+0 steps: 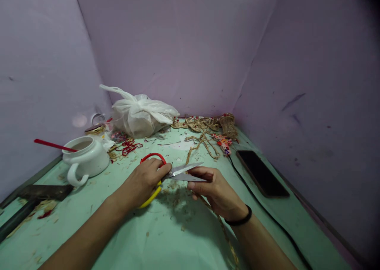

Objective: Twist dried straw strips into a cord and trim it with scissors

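Note:
My left hand [147,181] is closed round the red and yellow handles of a pair of scissors [181,172], whose blades stand slightly apart and point right. My right hand [212,189] is closed on a length of jute rope [227,238], pinching it right beside the blades. The rope trails back under my right wrist toward the table's near edge. Small fibre trimmings [175,196] lie on the green table [166,242] beneath both hands.
A white teapot [86,159] with a red stick in it stands at left, near a dark hatchet-like tool [44,192]. A knotted white plastic bag [141,115], red thread [129,146], more jute pieces [204,129], a black phone [261,173] and a black cable [267,214] lie around. Purple walls enclose the table.

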`<control>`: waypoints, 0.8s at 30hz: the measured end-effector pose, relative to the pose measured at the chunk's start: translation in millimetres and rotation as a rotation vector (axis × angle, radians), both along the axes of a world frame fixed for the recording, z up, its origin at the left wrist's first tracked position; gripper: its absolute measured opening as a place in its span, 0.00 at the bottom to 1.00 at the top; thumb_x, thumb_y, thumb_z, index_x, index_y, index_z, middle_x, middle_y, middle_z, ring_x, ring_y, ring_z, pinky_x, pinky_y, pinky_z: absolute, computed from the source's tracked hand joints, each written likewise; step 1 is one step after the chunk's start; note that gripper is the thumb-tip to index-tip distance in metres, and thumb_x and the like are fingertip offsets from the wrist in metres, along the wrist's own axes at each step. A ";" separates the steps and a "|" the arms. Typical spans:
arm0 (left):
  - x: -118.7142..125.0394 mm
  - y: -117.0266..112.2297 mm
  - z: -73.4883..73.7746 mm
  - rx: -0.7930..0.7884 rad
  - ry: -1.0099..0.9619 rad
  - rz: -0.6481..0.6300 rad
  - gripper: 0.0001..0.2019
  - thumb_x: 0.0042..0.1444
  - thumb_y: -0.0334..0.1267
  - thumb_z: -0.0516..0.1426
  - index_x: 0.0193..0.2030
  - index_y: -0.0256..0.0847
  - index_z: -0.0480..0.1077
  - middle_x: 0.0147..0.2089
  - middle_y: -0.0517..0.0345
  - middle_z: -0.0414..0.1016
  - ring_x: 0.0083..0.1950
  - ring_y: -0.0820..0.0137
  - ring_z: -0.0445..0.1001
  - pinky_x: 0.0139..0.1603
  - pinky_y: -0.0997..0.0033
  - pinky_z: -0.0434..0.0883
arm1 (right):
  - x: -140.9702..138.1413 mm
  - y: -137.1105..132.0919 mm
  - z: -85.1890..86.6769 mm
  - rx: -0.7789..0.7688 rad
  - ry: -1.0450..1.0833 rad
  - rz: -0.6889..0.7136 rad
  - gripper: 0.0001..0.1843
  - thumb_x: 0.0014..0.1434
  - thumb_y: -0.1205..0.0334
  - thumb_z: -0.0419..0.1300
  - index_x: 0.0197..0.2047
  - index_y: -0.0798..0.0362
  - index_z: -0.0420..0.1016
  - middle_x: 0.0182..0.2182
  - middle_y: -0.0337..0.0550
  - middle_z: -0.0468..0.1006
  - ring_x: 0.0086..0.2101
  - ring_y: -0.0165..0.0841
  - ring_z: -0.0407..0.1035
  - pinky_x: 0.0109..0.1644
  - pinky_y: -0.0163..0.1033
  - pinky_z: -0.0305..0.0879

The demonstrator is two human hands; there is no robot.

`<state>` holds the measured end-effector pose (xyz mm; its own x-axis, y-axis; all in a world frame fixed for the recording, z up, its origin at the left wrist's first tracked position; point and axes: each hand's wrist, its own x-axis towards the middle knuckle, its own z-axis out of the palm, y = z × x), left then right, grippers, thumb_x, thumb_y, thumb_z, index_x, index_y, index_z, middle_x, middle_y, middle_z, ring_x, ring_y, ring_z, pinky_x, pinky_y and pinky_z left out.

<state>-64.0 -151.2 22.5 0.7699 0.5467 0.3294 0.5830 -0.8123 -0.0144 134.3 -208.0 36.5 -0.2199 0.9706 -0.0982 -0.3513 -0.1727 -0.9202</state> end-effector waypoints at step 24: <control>-3.3 -4.6 3.9 -0.264 -0.231 -0.018 0.12 0.46 0.24 0.45 0.37 0.39 0.61 0.29 0.60 0.62 0.31 0.73 0.59 0.31 0.75 0.59 | -4.8 0.7 0.4 -0.047 0.113 -0.047 0.15 0.34 0.69 0.68 0.31 0.56 0.75 0.22 0.34 0.68 0.21 0.21 0.59 0.21 0.27 0.59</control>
